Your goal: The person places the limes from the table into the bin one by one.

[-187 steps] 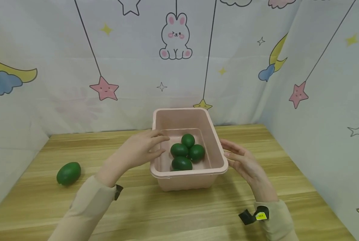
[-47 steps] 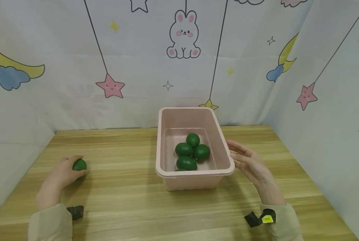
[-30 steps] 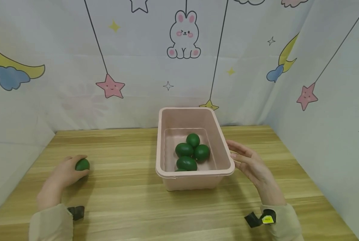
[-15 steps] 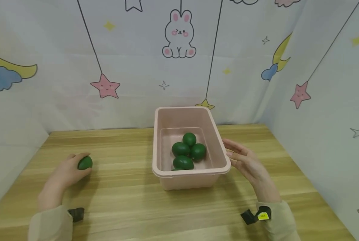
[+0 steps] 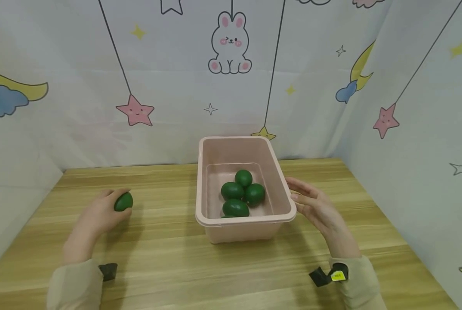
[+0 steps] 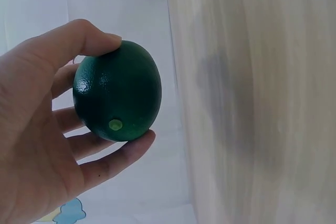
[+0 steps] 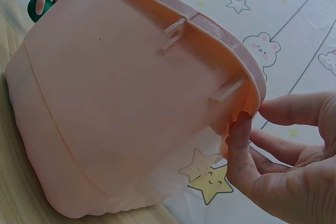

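Observation:
My left hand grips a dark green lime between thumb and fingers, left of the pink plastic bin. The lime's pale stem spot faces the left wrist camera, and its shadow falls on the tabletop apart from it. Several more limes lie together on the bin's floor, one partly hidden behind the near rim. On the bin's right side my right hand holds the rim, with a fingertip pressed under the lip and another digit at its outer edge in the right wrist view.
The wooden table carries the bin near its back edge. Behind and to the right hangs a white curtain printed with stars, moons and a rabbit. Bare wood lies between my left hand and the bin.
Since the earliest frame, my left hand has gone from the bin's left rim to the lime on the table and taken hold of it. Lately it moves right with the lime. My right hand stays put.

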`<move>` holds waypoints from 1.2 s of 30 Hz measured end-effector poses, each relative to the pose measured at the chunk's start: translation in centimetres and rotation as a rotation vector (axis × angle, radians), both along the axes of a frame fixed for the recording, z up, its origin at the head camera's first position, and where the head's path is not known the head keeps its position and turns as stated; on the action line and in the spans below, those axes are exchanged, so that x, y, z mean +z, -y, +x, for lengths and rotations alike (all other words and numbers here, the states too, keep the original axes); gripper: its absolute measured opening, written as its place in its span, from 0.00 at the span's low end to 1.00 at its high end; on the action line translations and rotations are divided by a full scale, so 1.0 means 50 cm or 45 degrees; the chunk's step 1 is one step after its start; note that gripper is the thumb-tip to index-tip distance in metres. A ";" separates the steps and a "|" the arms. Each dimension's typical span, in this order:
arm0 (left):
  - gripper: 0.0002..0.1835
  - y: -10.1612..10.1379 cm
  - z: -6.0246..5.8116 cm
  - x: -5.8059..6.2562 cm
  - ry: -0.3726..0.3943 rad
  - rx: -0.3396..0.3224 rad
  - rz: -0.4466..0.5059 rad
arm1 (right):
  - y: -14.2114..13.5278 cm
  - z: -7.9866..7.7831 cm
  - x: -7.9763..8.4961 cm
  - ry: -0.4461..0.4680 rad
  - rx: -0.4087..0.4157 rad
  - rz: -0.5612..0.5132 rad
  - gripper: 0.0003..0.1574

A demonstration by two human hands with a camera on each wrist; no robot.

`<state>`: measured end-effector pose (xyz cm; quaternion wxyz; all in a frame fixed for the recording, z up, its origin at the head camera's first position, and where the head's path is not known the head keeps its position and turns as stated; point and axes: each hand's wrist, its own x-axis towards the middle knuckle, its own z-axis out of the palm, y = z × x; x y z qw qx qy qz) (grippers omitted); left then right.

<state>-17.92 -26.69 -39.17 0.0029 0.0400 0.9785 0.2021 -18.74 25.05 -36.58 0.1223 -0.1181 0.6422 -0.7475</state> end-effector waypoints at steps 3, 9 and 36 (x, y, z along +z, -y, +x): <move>0.35 -0.012 -0.005 0.008 0.004 -0.007 0.003 | 0.000 -0.001 -0.001 -0.001 -0.001 0.001 0.33; 0.35 -0.032 -0.016 0.022 -0.028 -0.039 0.027 | -0.001 -0.002 0.000 -0.006 0.003 0.006 0.33; 0.33 -0.127 -0.069 0.108 -0.097 -0.159 -0.048 | -0.003 0.000 -0.001 -0.003 0.005 0.017 0.34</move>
